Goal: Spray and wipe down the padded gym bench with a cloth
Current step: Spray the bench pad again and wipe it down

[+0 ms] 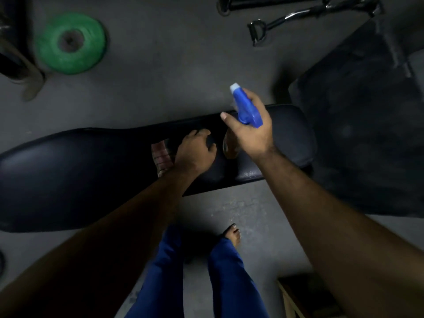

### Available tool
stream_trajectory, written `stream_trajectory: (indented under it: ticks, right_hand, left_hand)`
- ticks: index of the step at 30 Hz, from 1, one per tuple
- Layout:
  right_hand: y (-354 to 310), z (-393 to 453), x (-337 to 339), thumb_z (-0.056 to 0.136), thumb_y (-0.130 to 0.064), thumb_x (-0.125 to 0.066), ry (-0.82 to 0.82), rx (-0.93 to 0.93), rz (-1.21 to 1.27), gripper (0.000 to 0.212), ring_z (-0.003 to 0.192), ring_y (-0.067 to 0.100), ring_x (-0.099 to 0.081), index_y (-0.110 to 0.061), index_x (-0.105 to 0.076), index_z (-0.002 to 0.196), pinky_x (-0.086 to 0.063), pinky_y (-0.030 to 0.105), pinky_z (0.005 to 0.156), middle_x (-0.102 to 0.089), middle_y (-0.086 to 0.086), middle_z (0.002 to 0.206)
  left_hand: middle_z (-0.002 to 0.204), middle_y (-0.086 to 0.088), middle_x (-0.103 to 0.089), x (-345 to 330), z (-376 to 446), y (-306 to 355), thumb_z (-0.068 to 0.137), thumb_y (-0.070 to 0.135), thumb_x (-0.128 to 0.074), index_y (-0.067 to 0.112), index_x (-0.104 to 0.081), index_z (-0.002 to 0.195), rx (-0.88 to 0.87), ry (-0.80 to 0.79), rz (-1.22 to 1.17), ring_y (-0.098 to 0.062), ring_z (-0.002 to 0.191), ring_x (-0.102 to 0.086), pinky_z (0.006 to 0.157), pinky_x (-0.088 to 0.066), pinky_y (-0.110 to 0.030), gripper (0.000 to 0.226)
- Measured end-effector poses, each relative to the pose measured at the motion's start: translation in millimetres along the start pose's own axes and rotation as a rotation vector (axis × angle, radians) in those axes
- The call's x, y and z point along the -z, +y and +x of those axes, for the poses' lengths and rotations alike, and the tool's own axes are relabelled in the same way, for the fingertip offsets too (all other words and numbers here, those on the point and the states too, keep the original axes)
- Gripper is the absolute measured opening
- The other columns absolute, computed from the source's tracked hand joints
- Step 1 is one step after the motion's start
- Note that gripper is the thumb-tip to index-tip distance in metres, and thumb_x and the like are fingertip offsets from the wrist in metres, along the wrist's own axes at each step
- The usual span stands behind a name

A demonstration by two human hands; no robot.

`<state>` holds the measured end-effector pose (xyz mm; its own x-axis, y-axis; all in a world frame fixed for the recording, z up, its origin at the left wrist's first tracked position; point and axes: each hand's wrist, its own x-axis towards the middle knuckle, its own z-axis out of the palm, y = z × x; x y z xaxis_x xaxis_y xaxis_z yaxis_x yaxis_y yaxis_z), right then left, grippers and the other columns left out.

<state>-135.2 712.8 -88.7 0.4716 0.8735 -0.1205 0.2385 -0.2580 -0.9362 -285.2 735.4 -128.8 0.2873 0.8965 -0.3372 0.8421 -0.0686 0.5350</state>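
Gripping the blue plastic spray bottle (pixel 246 109) around its neck, the right hand (pixel 251 131) holds it above the far part of the long black padded gym bench (pixel 68 175), white nozzle aimed away from the person; the forefinger sticks out straight beside the trigger head, the other fingers (pixel 254 97) wrapped round it. The bottle's clear lower body hangs under the palm, over the pad. The left hand (pixel 195 152) rests on the tabletop, its fingers curled down onto the pad, with a checked reddish cloth (pixel 161 154) partly tucked beneath the wrist; whether it grasps the cloth cannot be told, since the hand hides most of it. The bench runs left to right across the view, on a grey floor (pixel 160 65) with a green weight plate (pixel 71 42) and a metal cable handle (pixel 298 19) well apart from it. This looks like the spraying step, with wiping alongside. Next, the bottle likely needs tilting toward the pad and a trigger squeeze, then the cloth swept along the unwiped length at left.
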Motion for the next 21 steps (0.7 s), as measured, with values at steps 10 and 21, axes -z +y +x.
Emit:
stream_trajectory:
  ticks: [10, 21]
  right_hand:
    - [-17, 13, -7, 0.08, -0.039, -0.08, -0.046, 0.045, -0.071, 0.018, 0.074, 0.0, -0.062, -0.029, -0.071, 0.093, -0.054, 0.028, 0.081, -0.067, -0.02, 0.075]
    - [16, 11, -50, 0.086, -0.022, -0.075, -0.262, -0.266, -0.097, 0.017, 0.047, 0.009, -0.06, -0.023, -0.065, 0.072, -0.055, 0.033, 0.054, -0.063, -0.011, 0.059]
  left_hand:
    - [0.124, -0.02, -0.058, 4, 13, -17, 0.088, 0.013, -0.056, 0.006, -0.057, 0.128, 0.071, 0.076, -0.034, -0.037, 0.114, -0.055, 0.099, -0.042, -0.038, 0.041]
    - [0.115, -0.017, -0.061, -9, 38, -84, 0.08, 0.023, -0.053, 0.007, -0.061, 0.112, 0.051, 0.139, 0.221, -0.036, 0.106, -0.059, 0.084, -0.047, -0.048, 0.038]
